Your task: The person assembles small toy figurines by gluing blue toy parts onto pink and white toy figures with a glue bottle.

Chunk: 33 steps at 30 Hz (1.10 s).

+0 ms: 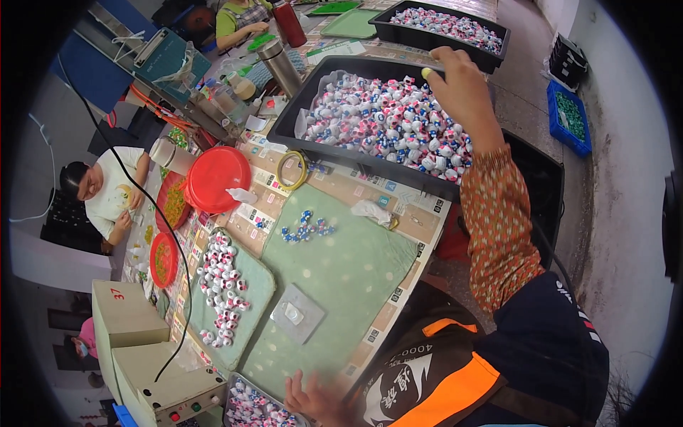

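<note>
My right hand (466, 89) is over the far right rim of a large black bin (370, 162), thumb and fingers apart, with a yellow cover on the thumb tip. Small white, pink and blue figure-like pieces (388, 121) fill this bin. Low at the front, my left hand (316, 398) is blurred, its fingers spread, beside a small tray of similar pieces (252, 406). Ahead of it a grey square block (297, 314) with a pale round fitting lies on the green mat (356, 263). Several blue-and-white pieces (307, 227) lie farther up the mat.
White-and-pink pieces (224, 285) fill a green tray (254, 285) on the left. Beyond are a red lid (219, 178), yellow tape roll (292, 171) and steel flask (279, 67). A beige machine (160, 381) stands front left; a co-worker (107, 188) sits across the table.
</note>
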Available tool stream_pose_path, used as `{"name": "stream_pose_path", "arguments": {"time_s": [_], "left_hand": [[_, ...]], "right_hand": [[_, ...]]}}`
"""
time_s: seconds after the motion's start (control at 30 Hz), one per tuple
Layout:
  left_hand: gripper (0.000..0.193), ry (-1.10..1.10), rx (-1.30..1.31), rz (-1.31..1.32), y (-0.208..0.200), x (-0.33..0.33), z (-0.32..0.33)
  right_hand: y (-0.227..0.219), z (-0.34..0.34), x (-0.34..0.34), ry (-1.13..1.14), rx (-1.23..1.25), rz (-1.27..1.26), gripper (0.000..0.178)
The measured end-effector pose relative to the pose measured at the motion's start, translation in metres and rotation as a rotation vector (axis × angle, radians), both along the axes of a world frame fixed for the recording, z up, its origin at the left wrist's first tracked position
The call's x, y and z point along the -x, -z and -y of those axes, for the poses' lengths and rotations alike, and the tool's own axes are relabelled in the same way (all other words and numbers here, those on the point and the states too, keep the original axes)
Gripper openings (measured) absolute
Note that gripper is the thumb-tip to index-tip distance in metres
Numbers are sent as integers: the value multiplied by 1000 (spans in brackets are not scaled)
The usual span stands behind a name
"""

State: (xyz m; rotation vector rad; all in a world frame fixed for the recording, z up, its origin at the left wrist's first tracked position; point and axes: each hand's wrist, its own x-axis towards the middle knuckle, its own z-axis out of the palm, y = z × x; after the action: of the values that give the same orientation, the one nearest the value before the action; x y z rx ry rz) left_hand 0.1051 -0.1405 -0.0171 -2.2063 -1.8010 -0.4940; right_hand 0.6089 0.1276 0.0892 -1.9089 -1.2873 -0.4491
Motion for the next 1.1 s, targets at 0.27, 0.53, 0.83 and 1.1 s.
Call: {"name": "stream_pose_path", "arguments": {"time_s": [0.27, 0.53, 0.83, 1.1], "left_hand": [[45, 29, 17, 6, 10, 16, 5], [37, 67, 164, 99, 4, 15, 2], [19, 12, 46, 155, 13, 13, -6], [20, 48, 141, 156, 33, 30, 2]], "right_hand": [[53, -62, -18, -277, 655, -141, 63], [63, -53, 3, -253, 825, 68, 70], [58, -14, 21, -264, 974, 168, 81], [15, -38, 37, -299, 621, 269, 31]]}}
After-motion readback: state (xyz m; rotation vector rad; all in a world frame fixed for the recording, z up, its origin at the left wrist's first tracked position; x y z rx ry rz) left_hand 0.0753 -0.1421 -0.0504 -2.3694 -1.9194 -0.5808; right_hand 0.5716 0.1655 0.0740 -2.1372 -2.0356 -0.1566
